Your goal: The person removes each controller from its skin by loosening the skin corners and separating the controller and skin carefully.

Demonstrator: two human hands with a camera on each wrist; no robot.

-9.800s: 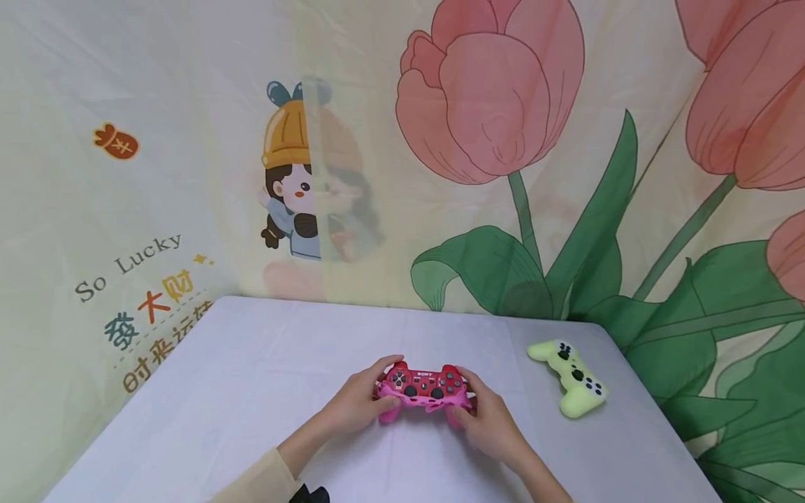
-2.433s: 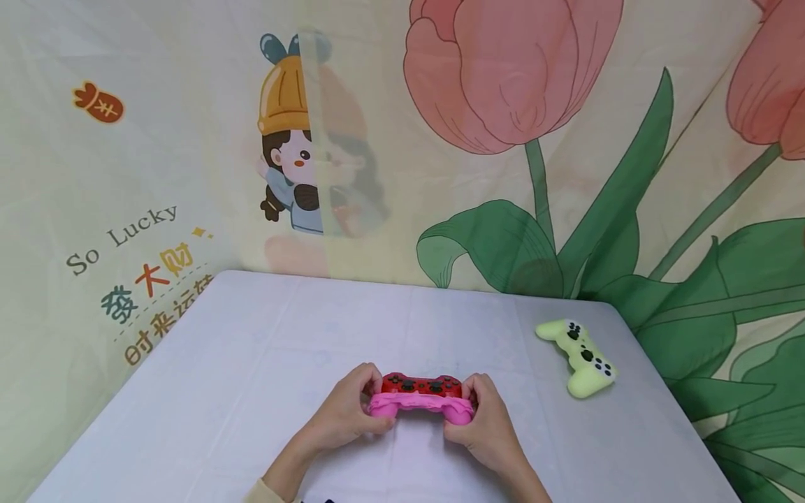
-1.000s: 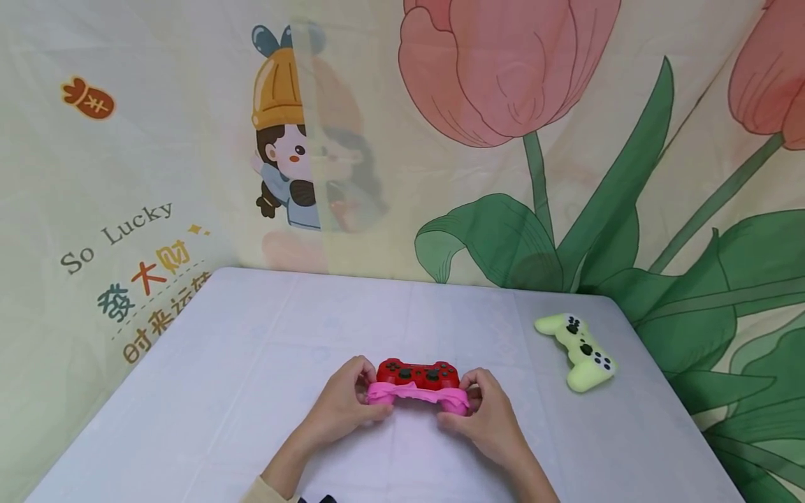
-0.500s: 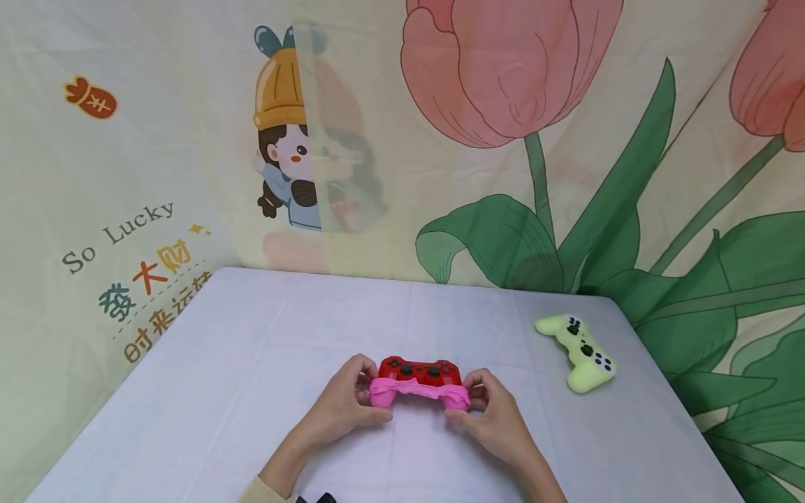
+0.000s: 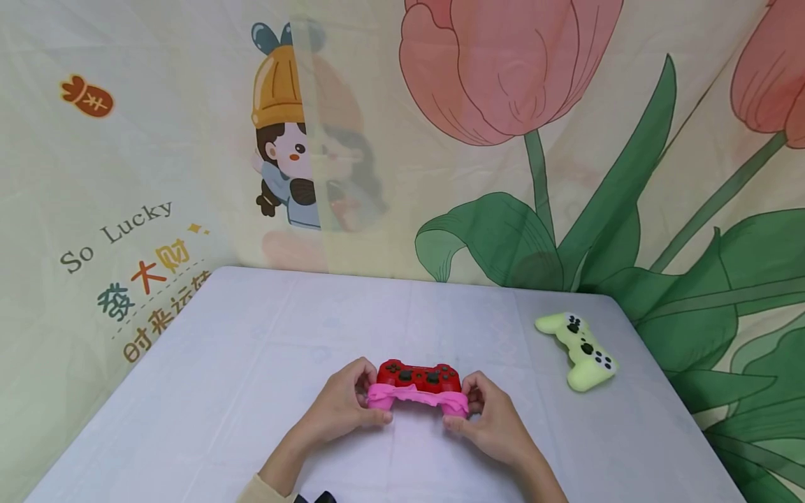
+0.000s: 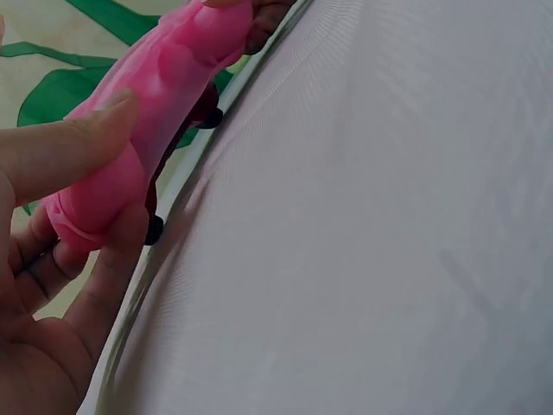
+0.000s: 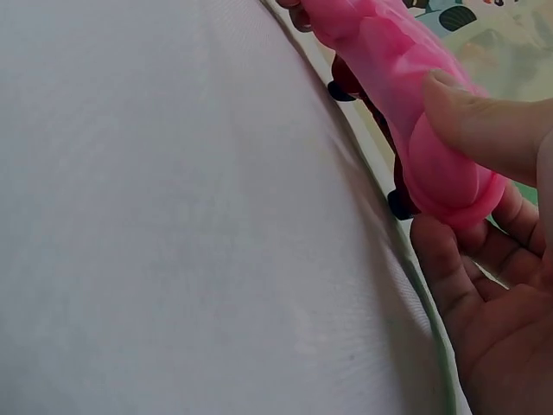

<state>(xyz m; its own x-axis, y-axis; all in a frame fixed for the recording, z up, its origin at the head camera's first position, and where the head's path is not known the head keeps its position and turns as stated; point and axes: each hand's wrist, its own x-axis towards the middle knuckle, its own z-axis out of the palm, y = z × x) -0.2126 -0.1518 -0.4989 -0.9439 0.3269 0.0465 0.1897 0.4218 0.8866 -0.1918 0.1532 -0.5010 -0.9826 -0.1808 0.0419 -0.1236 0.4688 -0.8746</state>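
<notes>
A red game controller sits in the middle of the head view, its two dark thumbsticks and buttons showing. A pink, soft rubbery cover is bunched round its lower part and wraps both handles. My left hand holds the left end, thumb on the near side of the pink handle and fingers curled at the outer side. At the other end my right hand grips the right handle the same way. The wrist views show each thumb on the wrinkled cover, with a dark thumbstick beyond it.
A pale yellow-green controller lies at an angle on the white-covered table, back right. Behind the table hangs a printed cloth with tulips and a cartoon figure. A beige sleeve shows at the left forearm.
Since the oldest frame, the pink cover's openings have gone from view and the hands have moved to the outer ends. Over the last second, the controller and hands have barely shifted.
</notes>
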